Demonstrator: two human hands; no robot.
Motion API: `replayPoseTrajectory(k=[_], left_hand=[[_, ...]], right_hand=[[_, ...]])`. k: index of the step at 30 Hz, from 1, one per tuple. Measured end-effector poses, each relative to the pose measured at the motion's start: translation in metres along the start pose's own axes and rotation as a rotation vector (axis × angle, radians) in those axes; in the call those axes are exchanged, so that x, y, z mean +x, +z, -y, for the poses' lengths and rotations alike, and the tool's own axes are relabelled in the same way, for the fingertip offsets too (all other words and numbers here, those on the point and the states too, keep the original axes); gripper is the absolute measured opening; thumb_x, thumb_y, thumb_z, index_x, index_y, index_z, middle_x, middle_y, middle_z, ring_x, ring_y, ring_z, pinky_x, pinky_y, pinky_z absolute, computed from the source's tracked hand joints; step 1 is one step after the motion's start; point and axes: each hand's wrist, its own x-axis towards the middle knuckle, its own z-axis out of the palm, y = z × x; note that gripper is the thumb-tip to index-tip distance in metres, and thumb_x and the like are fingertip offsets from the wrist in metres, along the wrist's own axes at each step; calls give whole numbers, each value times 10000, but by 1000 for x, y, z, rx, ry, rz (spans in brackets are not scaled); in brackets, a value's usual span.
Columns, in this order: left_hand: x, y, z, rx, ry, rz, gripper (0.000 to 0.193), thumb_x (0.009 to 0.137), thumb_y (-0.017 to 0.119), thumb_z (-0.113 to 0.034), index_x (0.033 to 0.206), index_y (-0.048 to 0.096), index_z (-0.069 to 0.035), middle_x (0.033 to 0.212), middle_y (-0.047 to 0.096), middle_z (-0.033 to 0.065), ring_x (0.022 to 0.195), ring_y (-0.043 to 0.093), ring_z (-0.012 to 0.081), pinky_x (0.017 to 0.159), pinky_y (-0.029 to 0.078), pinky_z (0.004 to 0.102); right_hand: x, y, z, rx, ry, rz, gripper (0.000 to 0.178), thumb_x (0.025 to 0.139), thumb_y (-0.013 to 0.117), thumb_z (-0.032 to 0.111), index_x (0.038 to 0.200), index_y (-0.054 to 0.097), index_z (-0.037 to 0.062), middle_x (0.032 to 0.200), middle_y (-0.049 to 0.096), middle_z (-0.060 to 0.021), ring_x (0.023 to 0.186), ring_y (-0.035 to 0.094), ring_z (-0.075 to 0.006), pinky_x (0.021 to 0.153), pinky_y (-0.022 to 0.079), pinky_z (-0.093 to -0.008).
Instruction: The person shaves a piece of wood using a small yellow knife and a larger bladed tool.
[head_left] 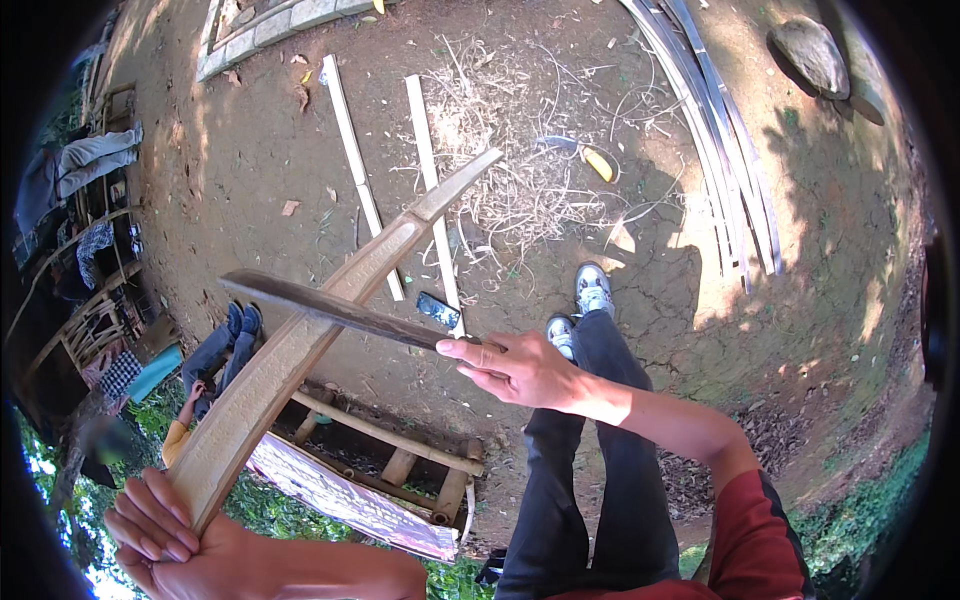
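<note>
My left hand [165, 530] is closed around the near end of a split bamboo piece [245, 405], which slants up and away to the right. My right hand [525, 370] grips the handle of a machete [350, 312], with one finger stretched along it toward the blade. The dark blade lies across the middle of the bamboo piece, its tip past the left side. From this angle I cannot tell whether the edge is biting into the bamboo. A notch or node shows toward the far end of the piece. The machete's handle is mostly hidden by my fingers.
Two pale strips [428, 165] and a phone [437, 309] lie on the dirt ahead. A yellow-handled knife [597, 163] rests by a heap of shavings [520, 205]. Long strips [715, 130] and a stone [810, 57] are at right. A person [215, 360] sits left of a bamboo bench [390, 437].
</note>
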Motion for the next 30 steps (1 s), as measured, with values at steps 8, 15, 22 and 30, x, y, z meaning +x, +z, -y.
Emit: replayPoseTrajectory(k=[8,15,22,30], left_hand=[[-13,-21,5,291,57,-211,314,902,276,-106,589,298,-136,486,227,-10,427,202,93,441,251,236],[-27,6,10,226,70,-245,271,853,304,-68,588,294,-125,493,200,-4,425,181,87,432,209,235],[-27,-11,19,425,215,-387,320,902,303,-53,598,392,-106,481,286,-22,433,235,74,395,202,240],[-10,-12,18,241,199,-331,391,961,269,-96,592,373,-24,483,362,53,378,299,93,364,251,231]], right_hand=[[-14,15,-32,72,305,-81,590,912,618,137,1444,393,256,701,650,-63,434,519,-98,381,461,-258],[-22,-9,-73,-6,510,10,603,919,603,130,1468,357,170,629,610,-30,442,486,-61,404,457,-240],[-31,-2,-63,-78,515,-60,424,881,608,101,1247,396,82,681,617,-91,515,538,-107,478,444,-266],[-39,-25,-56,-21,529,-9,252,919,593,97,1115,445,38,712,588,-88,666,586,-111,555,470,-286]])
